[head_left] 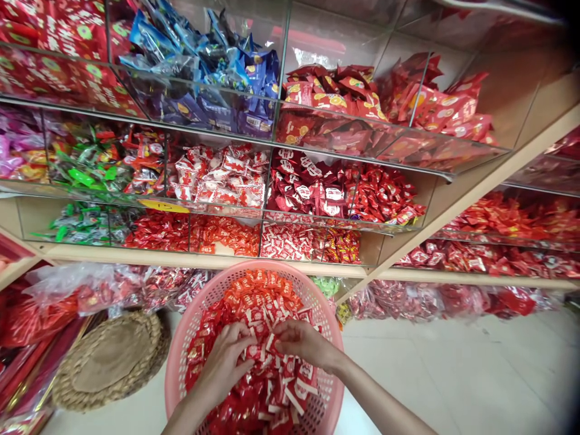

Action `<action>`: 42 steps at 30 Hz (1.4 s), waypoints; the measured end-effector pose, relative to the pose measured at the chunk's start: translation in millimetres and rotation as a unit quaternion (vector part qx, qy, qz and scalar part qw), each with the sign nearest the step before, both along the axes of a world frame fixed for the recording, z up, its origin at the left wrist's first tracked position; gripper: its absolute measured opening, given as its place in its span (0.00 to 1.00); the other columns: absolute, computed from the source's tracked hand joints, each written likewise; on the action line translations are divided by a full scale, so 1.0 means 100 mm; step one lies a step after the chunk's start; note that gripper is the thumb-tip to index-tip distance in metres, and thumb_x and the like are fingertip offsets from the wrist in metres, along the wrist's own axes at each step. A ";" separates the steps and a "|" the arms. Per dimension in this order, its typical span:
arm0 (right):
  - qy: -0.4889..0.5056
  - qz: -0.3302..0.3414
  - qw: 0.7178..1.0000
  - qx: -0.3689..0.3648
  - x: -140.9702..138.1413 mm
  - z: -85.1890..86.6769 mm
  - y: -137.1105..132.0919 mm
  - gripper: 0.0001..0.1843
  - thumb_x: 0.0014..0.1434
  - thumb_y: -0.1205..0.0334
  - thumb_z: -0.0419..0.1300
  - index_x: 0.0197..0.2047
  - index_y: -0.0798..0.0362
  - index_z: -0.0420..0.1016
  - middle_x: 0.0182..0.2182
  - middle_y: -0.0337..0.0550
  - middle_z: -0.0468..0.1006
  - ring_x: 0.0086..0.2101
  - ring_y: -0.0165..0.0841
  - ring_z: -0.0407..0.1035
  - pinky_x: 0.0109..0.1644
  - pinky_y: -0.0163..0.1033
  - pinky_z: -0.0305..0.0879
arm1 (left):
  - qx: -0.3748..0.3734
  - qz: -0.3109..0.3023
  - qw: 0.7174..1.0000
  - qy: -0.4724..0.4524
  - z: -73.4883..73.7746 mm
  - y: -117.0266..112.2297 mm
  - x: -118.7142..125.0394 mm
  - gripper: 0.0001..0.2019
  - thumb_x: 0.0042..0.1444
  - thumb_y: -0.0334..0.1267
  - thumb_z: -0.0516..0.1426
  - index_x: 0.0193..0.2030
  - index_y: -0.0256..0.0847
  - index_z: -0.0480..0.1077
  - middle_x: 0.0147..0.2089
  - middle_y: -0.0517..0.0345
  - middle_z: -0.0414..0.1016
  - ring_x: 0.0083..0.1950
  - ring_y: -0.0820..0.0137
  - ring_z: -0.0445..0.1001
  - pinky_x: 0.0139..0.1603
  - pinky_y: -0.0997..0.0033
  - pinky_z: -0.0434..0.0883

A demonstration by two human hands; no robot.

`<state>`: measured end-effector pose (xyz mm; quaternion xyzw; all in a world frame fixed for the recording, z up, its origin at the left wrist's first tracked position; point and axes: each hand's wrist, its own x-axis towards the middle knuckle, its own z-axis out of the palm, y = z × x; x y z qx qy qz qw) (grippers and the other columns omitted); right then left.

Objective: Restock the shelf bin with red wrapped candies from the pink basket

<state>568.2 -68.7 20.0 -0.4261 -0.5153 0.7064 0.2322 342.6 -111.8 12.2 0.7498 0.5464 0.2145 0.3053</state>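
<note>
Inside the pink basket (258,266), we record left hand (222,365) and right hand (303,344) half-curled, fingers in the red candies (272,389); any grasp we cannot tell. Pile runs 12 to 6 o'clock beneath both. Candy bins (217,181) stand at 12 o'clock.

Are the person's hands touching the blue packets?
No: the left hand and right hand are among red-wrapped sweets in a pink plastic basket, below the blue packets.

Glass display bins (136,119), wrapped candies (217,175), woven mat (109,362), tiled floor (453,374)
</note>
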 end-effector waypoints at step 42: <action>-0.477 -0.050 0.760 0.438 0.08 0.44 1.29 0.12 0.64 0.65 0.47 0.44 0.55 0.70 0.40 0.48 0.74 0.36 0.32 0.71 0.38 0.34 0.64 | 0.176 0.275 0.943 0.057 -0.45 0.12 -0.93 0.23 0.56 0.49 0.47 0.57 0.44 0.57 0.54 0.51 0.63 0.57 0.60 0.64 0.58 0.56 0.62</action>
